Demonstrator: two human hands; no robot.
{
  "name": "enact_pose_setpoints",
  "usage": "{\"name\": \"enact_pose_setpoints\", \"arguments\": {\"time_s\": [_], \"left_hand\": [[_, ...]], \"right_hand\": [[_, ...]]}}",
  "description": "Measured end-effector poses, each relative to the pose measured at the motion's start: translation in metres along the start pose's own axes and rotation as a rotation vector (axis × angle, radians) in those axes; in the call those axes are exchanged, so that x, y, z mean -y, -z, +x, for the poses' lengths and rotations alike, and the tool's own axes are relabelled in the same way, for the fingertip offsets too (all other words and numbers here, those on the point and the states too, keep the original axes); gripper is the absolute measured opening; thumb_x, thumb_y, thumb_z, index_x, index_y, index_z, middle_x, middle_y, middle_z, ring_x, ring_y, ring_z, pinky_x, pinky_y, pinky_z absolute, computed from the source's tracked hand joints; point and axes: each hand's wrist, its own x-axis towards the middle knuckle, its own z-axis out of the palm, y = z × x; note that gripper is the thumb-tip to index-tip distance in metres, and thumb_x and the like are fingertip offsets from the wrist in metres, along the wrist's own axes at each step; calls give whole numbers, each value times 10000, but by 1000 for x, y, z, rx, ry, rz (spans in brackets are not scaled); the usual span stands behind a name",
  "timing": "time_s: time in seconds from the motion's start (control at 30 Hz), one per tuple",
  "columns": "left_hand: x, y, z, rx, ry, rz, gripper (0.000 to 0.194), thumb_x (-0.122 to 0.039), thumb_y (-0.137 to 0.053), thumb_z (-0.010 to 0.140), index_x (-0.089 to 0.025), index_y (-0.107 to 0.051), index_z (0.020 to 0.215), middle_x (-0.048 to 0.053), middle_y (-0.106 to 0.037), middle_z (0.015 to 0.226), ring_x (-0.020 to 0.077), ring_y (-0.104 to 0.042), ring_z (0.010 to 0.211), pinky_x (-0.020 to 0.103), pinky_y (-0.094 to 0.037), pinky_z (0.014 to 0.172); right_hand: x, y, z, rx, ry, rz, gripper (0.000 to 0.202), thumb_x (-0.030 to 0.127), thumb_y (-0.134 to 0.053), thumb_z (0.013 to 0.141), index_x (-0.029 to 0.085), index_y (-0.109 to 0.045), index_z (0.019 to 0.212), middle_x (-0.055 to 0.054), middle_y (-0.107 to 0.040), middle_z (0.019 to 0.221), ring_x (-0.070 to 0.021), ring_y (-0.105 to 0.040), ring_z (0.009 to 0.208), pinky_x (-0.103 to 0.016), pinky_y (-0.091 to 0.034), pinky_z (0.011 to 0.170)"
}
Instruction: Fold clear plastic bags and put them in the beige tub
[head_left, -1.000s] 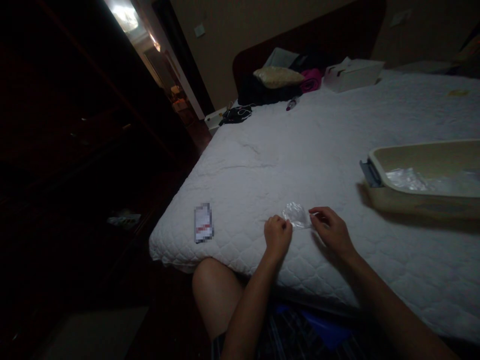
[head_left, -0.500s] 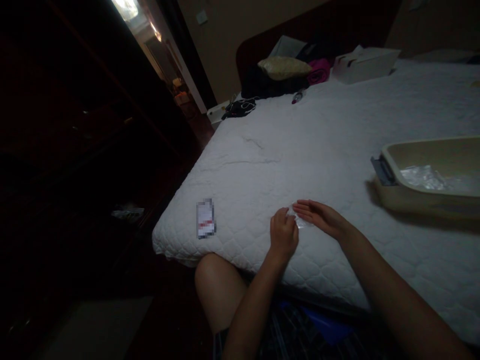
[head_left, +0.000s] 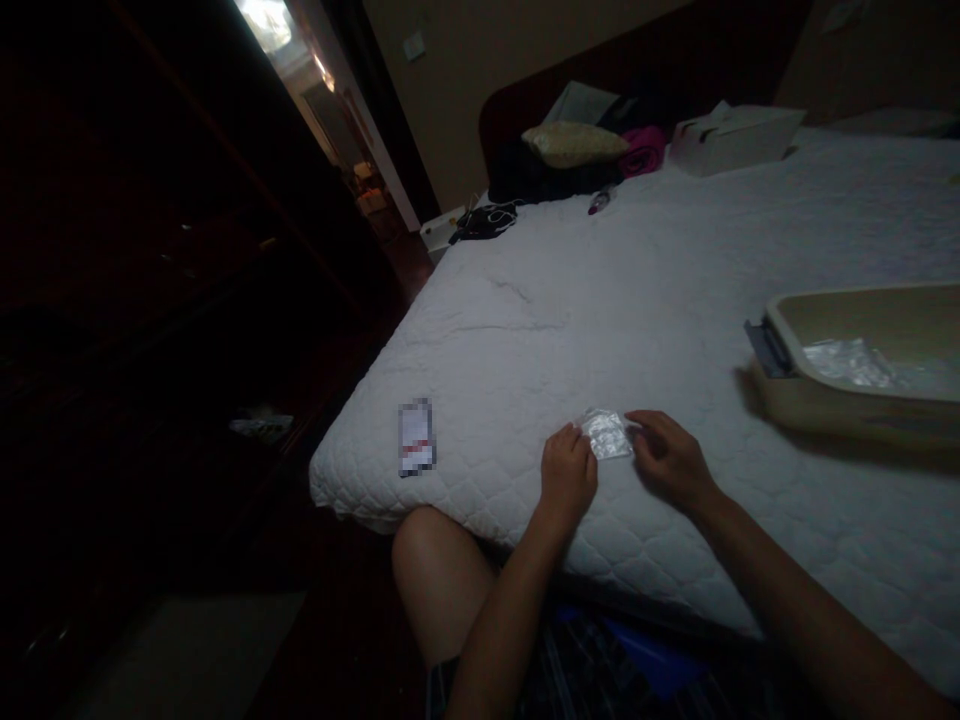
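A small folded clear plastic bag (head_left: 609, 434) lies flat on the white quilted bed cover, shiny and creased. My left hand (head_left: 568, 468) is closed at its left edge, the fingertips pressing that side. At the bag's opposite edge is my right hand (head_left: 673, 462), its thumb and forefinger apart and the fingertips close to the corner. Whether the right fingertips touch the plastic, I cannot tell. More clear plastic bags (head_left: 851, 362) lie inside the beige bin (head_left: 840, 412) to the right.
A phone-like object (head_left: 417, 438), blurred out, lies left of my hands. Towards the headboard are a cushion (head_left: 574, 145), a pink roll (head_left: 643, 150), a white box (head_left: 739, 140) and dark cords (head_left: 486, 222). My knee (head_left: 439, 560) is against the bed's edge.
My right hand has moved off the bag to its right edge, its fingers now bent, uncovering the bag. The left hand has stayed almost in place. The view has shifted slightly.
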Motion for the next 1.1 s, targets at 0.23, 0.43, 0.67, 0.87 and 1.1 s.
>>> {"name": "enact_pose_setpoints", "arguments": {"time_s": [0.23, 0.43, 0.67, 0.87, 1.1], "left_hand": [[0, 0, 0, 5, 28, -47, 230, -138, -485, 834, -167, -588, 1038, 103, -618, 1106, 211, -524, 1123, 408, -428, 970], [-6, 15, 2, 43, 42, -151, 477, -93, -532, 720, -188, -511, 1187, 94, -421, 1390, 245, -360, 1296, 454, -354, 1039], [-3, 17, 2, 55, -34, -289, 393, -153, -611, 699, -204, -562, 1086, 70, -579, 1231, 234, -410, 1270, 468, -351, 1031], [-4, 7, 3, -17, -8, -434, 132, -154, -531, 806, -183, -621, 898, 77, -669, 1014, 187, -553, 1120, 404, -435, 965], [-10, 17, 12, -103, 470, -888, 147, -289, -590, 754, -169, -550, 678, 51, -648, 856, 168, -612, 865, 331, -491, 812]], "right_hand": [[3, 0, -11, 284, 364, -281, 346, 132, -509, 729, 148, -641, 1048, -151, -637, 1080, -272, -578, 999, -455, -457, 862], [4, 0, -11, 199, 226, -156, 226, 170, -492, 771, 185, -661, 920, -93, -687, 894, -228, -626, 850, -413, -480, 803], [8, 4, -11, 74, -182, 82, 199, 287, -505, 786, 199, -668, 858, -56, -681, 817, -196, -625, 715, -348, -506, 672], [7, 8, -6, 20, -368, 307, 273, 390, -598, 743, 199, -664, 927, -71, -690, 893, -220, -634, 808, -371, -508, 741], [4, 15, -2, -61, -503, 614, 360, 482, -586, 766, 205, -624, 993, -86, -669, 932, -217, -637, 831, -388, -522, 739]]}}
